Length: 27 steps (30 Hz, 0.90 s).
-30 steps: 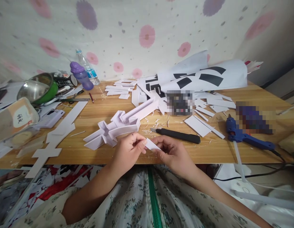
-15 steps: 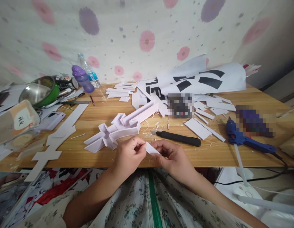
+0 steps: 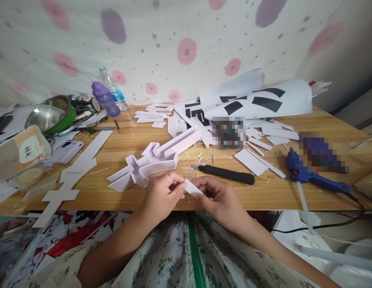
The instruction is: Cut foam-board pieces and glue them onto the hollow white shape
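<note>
A small white strip of foam board (image 3: 193,188) is held between my hands near the table's front edge. My left hand (image 3: 167,193) pinches its left end with thumb and forefinger. The right end sits between the thumb and curled fingers of my right hand (image 3: 219,197). Just beyond my left hand lies a white built-up shape with upright walls (image 3: 155,161), hollow and open on top. A black utility knife (image 3: 226,174), its blade out to the left, rests on the table beyond my right hand.
At right lies a blue glue gun (image 3: 312,174) with its cord over the edge. Flat white cut pieces (image 3: 252,161) and shavings are scattered about. A flat white cut-out (image 3: 73,172) lies at left. Behind stand a purple cup (image 3: 106,100), a water bottle (image 3: 115,90) and a green bowl (image 3: 65,118).
Both hands keep hold of the strip in nearly the same place. The whole view has shifted very slightly; nothing on the table has moved.
</note>
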Motion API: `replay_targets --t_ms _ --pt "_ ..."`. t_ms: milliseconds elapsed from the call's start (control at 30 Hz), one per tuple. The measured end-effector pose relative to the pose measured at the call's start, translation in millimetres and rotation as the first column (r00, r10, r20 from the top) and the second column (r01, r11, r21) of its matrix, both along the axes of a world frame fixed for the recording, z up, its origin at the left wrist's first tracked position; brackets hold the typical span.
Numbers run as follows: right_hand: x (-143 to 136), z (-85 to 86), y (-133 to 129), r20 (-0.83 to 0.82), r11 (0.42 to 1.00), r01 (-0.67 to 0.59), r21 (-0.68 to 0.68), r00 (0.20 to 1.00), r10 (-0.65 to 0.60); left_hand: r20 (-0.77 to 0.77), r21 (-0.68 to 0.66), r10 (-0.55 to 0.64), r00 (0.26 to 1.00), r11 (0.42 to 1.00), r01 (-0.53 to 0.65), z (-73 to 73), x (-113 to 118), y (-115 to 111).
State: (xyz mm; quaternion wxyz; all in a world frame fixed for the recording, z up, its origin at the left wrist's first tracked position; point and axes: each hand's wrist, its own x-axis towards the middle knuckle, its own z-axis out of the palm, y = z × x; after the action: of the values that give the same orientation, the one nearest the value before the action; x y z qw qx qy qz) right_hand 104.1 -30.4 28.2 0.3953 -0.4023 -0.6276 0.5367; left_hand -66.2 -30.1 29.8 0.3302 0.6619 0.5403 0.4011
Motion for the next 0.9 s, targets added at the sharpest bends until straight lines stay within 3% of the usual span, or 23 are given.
replay_targets --t_ms 300,567,900 --pt "-1.7 -0.1 1.0 0.025 1.000 0.003 -0.009 1.000 -0.003 -0.124 0.154 0.061 0.990 0.987 -0.042 -3.8 1.6 1.3" --pt "0.3 -0.5 1.4 0.030 1.000 0.019 0.020 0.999 -0.020 0.095 -0.074 -0.022 0.995 0.997 0.029 2.7 -0.1 0.6" --pt "-1.4 -7.9 -0.1 -0.057 0.996 -0.074 0.059 0.995 0.077 0.296 -0.196 -0.020 0.955 0.977 0.081 -2.0 -1.2 -7.1"
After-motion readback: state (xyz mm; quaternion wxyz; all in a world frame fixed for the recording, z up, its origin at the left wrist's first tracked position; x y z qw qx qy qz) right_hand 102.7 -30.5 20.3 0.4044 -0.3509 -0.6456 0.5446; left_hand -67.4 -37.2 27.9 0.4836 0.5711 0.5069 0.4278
